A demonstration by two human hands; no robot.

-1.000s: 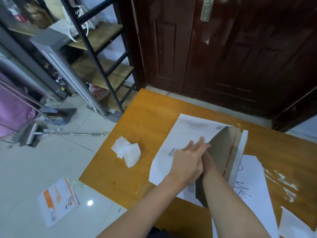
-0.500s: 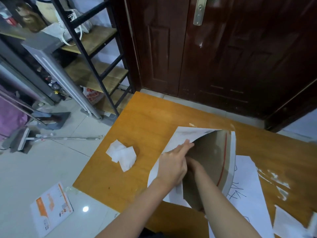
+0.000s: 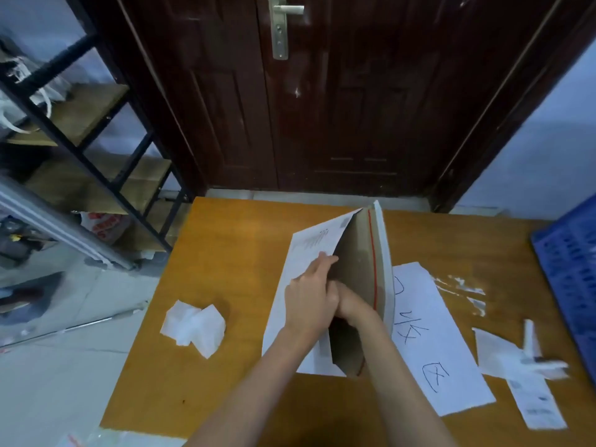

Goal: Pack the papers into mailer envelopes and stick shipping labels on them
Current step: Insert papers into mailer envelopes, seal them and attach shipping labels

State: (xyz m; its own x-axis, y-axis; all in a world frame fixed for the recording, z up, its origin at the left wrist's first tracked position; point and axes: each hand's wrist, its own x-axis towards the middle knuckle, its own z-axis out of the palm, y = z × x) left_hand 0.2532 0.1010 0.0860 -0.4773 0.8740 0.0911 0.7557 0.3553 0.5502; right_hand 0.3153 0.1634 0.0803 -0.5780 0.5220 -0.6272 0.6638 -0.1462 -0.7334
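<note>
While both hands hold it, the mailer envelope [image 3: 361, 285] stands long-axis away.

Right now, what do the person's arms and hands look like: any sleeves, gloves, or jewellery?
Both forearms are bare as far as the frame shows: no sleeves in view. The left hand has no glove, ring or watch. The right hand is partly hidden, but its wrist shows no watch or band.

Desk [image 3: 245, 253]: I see orange-brown wood grain.
Mailer envelope [image 3: 358, 262]: white outside, brown inside, one red strip.
Sheet [image 3: 451, 350]: white with black handwriting.
Crate [image 3: 567, 269]: blue.
Door [image 3: 338, 108]: dark red-brown.
</note>
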